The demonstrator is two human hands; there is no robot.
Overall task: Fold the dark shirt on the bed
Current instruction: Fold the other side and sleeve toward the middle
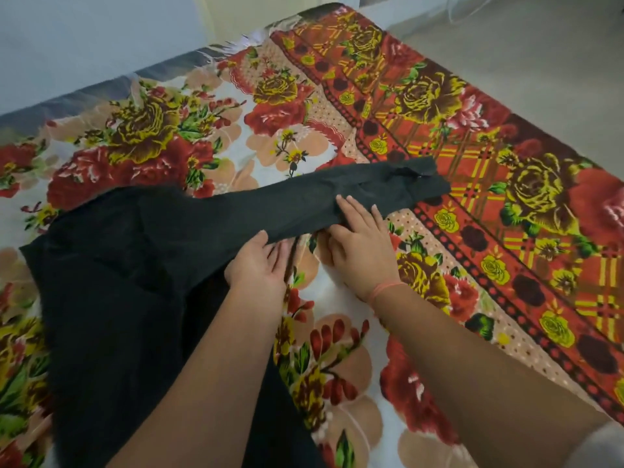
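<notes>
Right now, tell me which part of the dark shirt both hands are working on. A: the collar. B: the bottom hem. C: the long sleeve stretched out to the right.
C: the left hand and right hand both sit at the long sleeve of the dark shirt, laid out across the bed.

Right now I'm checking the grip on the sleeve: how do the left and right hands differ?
The left hand lies palm up, its fingers tucked under the sleeve; the right hand lies palm down, fingers on top of the sleeve. The right wrist wears a pink band; the left wrist is bare. Both touch the sleeve's near edge, side by side, on the floral bedspread.
</notes>
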